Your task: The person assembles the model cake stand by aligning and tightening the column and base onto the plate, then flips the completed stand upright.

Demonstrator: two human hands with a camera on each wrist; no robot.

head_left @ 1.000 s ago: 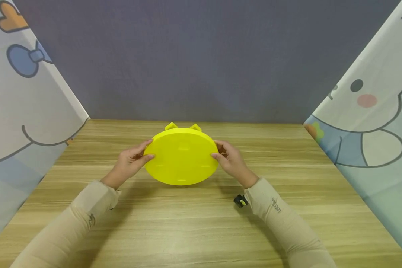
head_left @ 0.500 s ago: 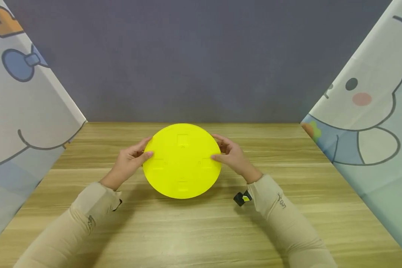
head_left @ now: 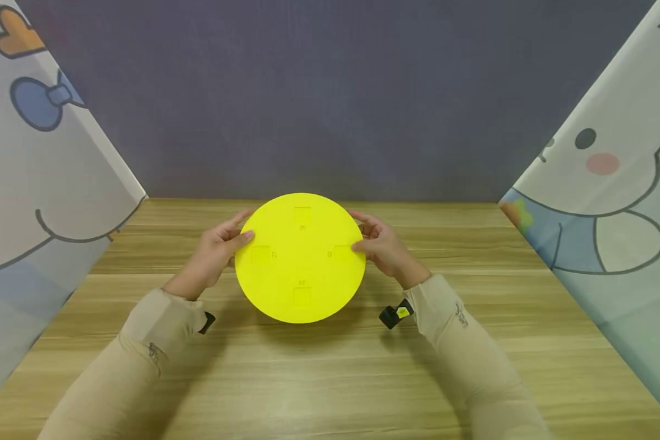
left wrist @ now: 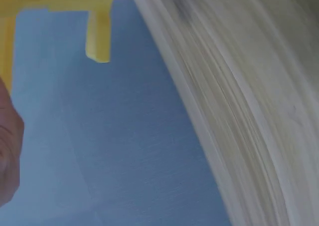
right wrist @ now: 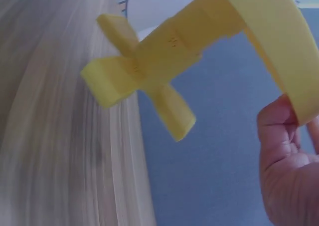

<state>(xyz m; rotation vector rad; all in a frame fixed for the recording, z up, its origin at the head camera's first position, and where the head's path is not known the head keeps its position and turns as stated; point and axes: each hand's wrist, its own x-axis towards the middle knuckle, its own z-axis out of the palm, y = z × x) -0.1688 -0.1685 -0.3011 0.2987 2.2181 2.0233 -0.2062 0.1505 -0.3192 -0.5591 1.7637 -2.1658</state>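
Note:
Both hands hold a yellow toy pedestal table by its round top (head_left: 302, 260), whose face is turned to the head camera. Several shallow square recesses with small numbers mark that face. On the left rim my left hand (head_left: 211, 253) pinches with its thumb on the face and fingers behind. Opposite it, my right hand (head_left: 386, 249) grips the right rim the same way. Seen from the right wrist, a post (right wrist: 184, 39) joins the top to several spread feet (right wrist: 112, 81). One yellow leg (left wrist: 98, 36) hangs into the left wrist view. From the head, post and feet are hidden.
Below the hands lies a wood-grain tabletop (head_left: 291, 391). A dark grey panel (head_left: 330, 98) rises at its back edge, with cartoon-printed cloths (head_left: 616, 201) along both sides. A black wrist-worn device (head_left: 396, 313) pokes out by the right cuff.
The toy table has tipped so its top shows as a fuller round and its recesses are clear. Two feet seen past the far rim are now hidden. Both hands keep their grip.

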